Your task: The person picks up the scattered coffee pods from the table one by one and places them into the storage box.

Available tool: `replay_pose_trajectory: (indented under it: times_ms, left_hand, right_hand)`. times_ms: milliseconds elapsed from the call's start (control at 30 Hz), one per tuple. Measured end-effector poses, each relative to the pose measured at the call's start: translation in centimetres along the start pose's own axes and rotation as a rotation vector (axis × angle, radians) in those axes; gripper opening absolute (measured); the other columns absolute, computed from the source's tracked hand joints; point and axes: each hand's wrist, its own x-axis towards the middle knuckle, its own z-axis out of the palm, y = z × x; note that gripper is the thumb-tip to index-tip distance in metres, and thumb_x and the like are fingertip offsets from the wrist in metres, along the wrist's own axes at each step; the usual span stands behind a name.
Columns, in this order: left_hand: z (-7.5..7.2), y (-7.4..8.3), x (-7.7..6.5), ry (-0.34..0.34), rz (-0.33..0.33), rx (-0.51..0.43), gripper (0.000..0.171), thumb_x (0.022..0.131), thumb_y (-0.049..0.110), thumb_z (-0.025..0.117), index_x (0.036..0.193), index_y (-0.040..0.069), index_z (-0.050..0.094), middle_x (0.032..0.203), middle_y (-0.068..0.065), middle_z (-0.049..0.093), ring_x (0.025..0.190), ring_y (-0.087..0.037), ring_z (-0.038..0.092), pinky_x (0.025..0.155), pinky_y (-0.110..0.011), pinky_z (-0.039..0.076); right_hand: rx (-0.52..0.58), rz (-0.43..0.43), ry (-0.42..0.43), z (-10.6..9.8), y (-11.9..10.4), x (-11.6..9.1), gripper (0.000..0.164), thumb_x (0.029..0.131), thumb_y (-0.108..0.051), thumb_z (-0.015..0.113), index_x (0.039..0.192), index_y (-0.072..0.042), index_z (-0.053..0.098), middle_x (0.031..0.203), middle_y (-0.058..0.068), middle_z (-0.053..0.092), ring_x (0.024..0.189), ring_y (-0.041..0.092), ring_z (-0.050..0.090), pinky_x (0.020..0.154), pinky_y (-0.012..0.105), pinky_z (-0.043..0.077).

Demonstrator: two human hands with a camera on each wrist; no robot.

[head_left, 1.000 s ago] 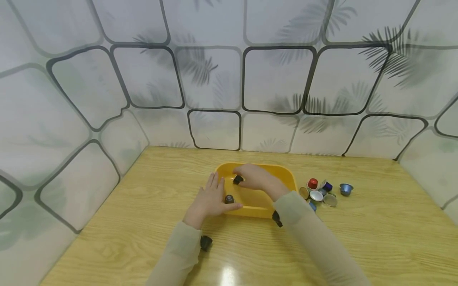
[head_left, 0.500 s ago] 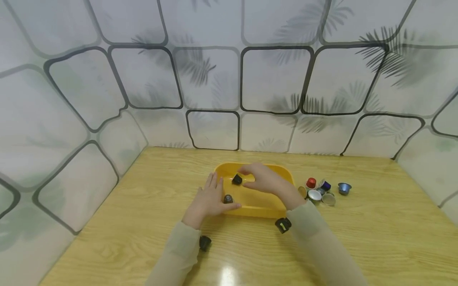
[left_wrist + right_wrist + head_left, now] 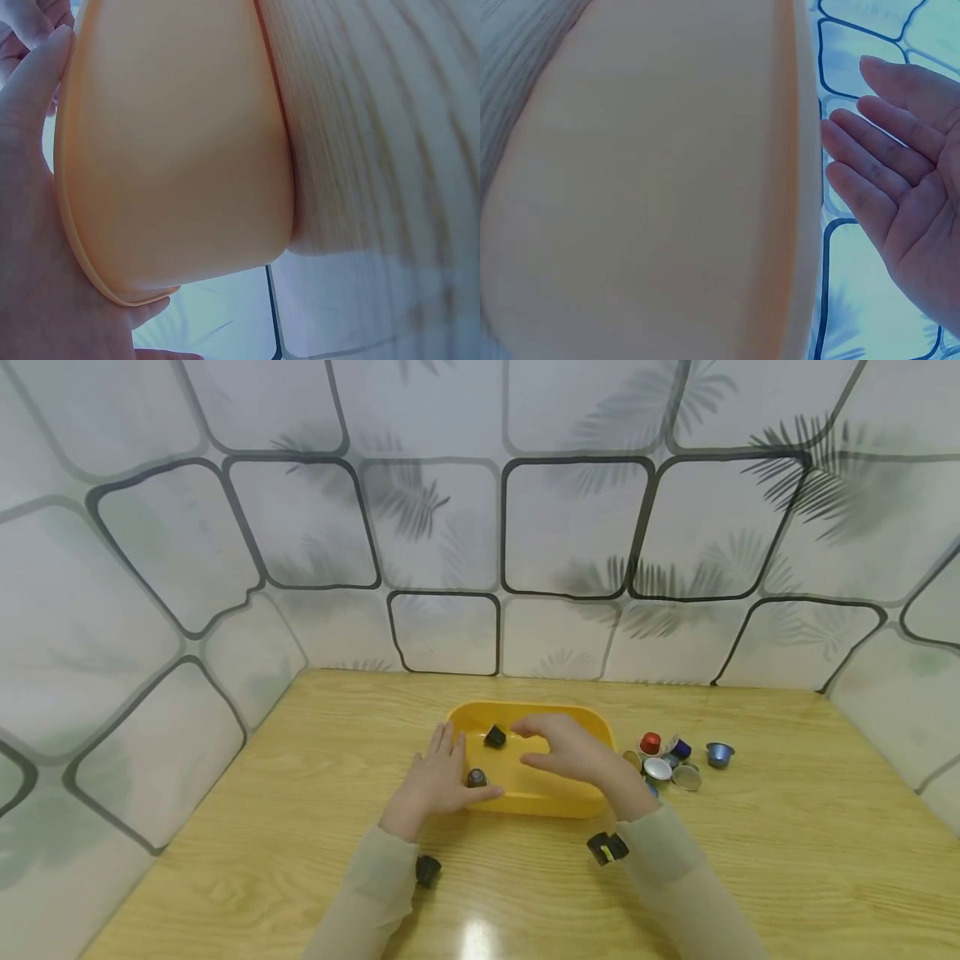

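Right hand (image 3: 568,752) has eased from the black pod (image 3: 495,737) toward four o'clock, relaxed, empty; straight-fingered left hand (image 3: 435,778) touches the tray (image 3: 543,806) at eight.

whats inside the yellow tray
A black capsule near the right hand and a dark grey capsule beside the left hand. Each hand covers part of the yellow tray, so whatever lies beneath them cannot be seen.
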Motion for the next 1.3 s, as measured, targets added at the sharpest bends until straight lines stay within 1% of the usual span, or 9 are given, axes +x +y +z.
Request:
replay_pose_trajectory:
  times_ms: [300, 467, 600, 833, 1067, 1300]
  left_hand:
    - [0.0, 0.0, 0.0, -0.008, -0.01, -0.009, 0.105, 0.071, 0.071, 0.048, 0.14, -0.002, 0.014, 0.145, -0.019, -0.002, 0.132, -0.029, -0.006, 0.097, -0.058, 0.016]
    - [0.0, -0.1, -0.1, -0.009, -0.018, -0.006, 0.106, 0.071, 0.072, 0.047, 0.14, -0.001, 0.013, 0.145, -0.018, -0.004, 0.132, -0.027, -0.007, 0.098, -0.057, 0.016]
    - [0.1, -0.2, -0.2, 0.002, -0.012, -0.005, 0.106, 0.071, 0.072, 0.047, 0.14, -0.001, 0.014, 0.145, -0.018, -0.003, 0.132, -0.028, -0.006, 0.098, -0.057, 0.016]
    - [0.2, -0.2, -0.2, 0.003, 0.002, -0.017, 0.107, 0.07, 0.074, 0.045, 0.14, 0.0, 0.014, 0.145, -0.018, -0.004, 0.132, -0.027, -0.007, 0.098, -0.058, 0.015]
    - [0.3, -0.2, -0.1, 0.005, 0.008, -0.009, 0.108, 0.069, 0.075, 0.043, 0.14, 0.0, 0.014, 0.145, -0.018, -0.004, 0.132, -0.027, -0.007, 0.098, -0.057, 0.016]
    - [0.4, -0.4, -0.1, 0.012, 0.009, -0.017, 0.108, 0.069, 0.076, 0.043, 0.141, 0.0, 0.014, 0.145, -0.017, -0.004, 0.132, -0.027, -0.008, 0.098, -0.058, 0.015]
  right_hand:
    - [0.001, -0.001, 0.0, -0.1, 0.9, -1.8, 0.038, 0.081, -0.01, 0.064, 0.116, 0.003, 0.053, 0.112, 0.015, 0.057, 0.101, 0.027, 0.053, 0.084, 0.041, 0.042]
    - [0.003, 0.024, 0.016, -0.5, 1.6, -2.6, 0.038, 0.082, -0.011, 0.064, 0.116, 0.002, 0.053, 0.111, 0.014, 0.057, 0.101, 0.028, 0.053, 0.084, 0.042, 0.042]
    - [0.004, 0.042, 0.023, -1.0, 2.0, -3.3, 0.039, 0.082, -0.012, 0.063, 0.117, 0.002, 0.052, 0.112, 0.014, 0.057, 0.102, 0.028, 0.053, 0.085, 0.043, 0.042]
    - [-0.031, 0.064, 0.048, -1.8, 2.8, -4.9, 0.04, 0.082, -0.013, 0.063, 0.118, 0.001, 0.052, 0.111, 0.015, 0.057, 0.102, 0.029, 0.053, 0.083, 0.044, 0.042]
    - [-0.028, 0.125, 0.063, -2.4, 3.8, -6.5, 0.039, 0.082, -0.011, 0.063, 0.117, 0.003, 0.053, 0.111, 0.017, 0.057, 0.102, 0.032, 0.052, 0.083, 0.045, 0.042]
    - [-0.004, 0.158, 0.092, -2.9, 4.5, -7.3, 0.039, 0.082, -0.01, 0.063, 0.117, 0.003, 0.053, 0.111, 0.018, 0.056, 0.102, 0.031, 0.052, 0.081, 0.045, 0.044]
